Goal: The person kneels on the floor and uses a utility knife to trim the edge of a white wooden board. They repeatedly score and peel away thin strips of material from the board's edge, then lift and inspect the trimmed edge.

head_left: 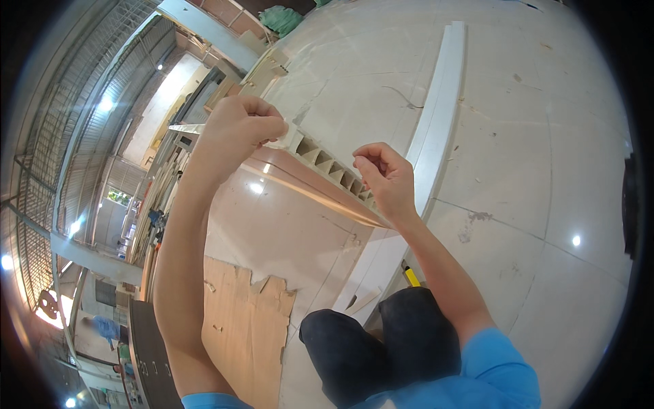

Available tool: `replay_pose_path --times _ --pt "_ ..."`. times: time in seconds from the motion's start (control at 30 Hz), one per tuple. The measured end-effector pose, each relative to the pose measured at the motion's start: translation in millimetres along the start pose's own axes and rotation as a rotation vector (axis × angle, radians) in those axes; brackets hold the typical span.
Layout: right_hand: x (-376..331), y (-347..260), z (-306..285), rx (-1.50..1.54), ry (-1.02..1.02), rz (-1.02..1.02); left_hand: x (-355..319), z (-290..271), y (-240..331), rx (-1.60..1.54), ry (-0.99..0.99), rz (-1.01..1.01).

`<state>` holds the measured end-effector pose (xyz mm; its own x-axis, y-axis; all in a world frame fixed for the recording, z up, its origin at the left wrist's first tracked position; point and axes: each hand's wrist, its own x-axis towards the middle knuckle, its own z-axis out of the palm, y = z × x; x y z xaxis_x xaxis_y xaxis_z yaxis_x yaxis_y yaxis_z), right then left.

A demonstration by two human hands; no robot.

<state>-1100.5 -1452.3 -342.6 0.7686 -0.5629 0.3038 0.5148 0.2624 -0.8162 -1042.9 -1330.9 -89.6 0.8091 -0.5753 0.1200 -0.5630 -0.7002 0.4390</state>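
A long panel (320, 194) with a glossy pinkish-brown face stretches in front of me. Its upper edge shows an open row of pale, folded cell-like core (325, 163). My left hand (238, 129) is at the panel's far left end, thumb and fingers pinched together beside a pale bit of the edge; what they hold, if anything, is too small to make out. Over the right part of the core is my right hand (387, 180), thumb and forefinger also pinched, their contents not visible. Both forearms are bare below blue sleeves.
A long white board (436, 123) crosses the tiled floor under the panel's right end. Torn brown cardboard (245, 334) lies at lower left. A yellow-handled tool (411, 275) rests beside my knees. Stacked boards and a distant person (105, 328) appear at far left.
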Motion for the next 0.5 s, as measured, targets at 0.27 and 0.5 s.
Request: replay_pose_path --times 0.27,0.5 --pt "-2.4 -0.1 2.1 0.011 -0.004 0.031 0.0 1.0 -5.1 0.057 -0.007 0.008" --pt "-3.2 4.3 2.6 0.015 0.028 -0.022 2.8 5.7 -7.5 0.129 0.063 0.036"
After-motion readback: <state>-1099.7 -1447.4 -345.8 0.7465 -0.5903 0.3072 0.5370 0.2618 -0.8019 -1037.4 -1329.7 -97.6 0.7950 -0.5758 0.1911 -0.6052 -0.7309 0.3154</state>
